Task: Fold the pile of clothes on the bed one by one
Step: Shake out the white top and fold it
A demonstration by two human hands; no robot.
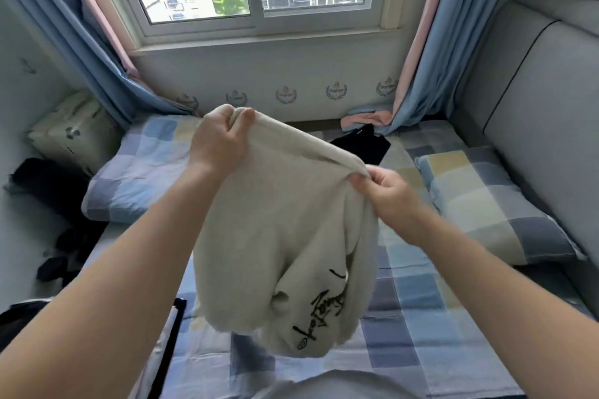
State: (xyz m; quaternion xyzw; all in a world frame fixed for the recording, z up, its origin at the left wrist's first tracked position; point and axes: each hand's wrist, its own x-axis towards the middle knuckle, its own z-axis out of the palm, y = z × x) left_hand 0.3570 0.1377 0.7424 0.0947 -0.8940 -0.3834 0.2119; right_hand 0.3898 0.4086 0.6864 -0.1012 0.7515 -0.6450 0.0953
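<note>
Hands holding cream garment above bed.
Left hand (pixel 220 142) grips one top corner, right hand (pixel 385 193) pinches the other; cream garment (pixel 285 236) hangs over bed (pixel 421 317).

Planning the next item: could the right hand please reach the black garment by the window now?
Probably not yet: the right hand pinches the cream garment, and the black garment lies beyond it on the bed.

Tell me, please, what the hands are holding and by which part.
A cream garment: the left hand grips one end of its upper edge, the right hand pinches the other.
</note>
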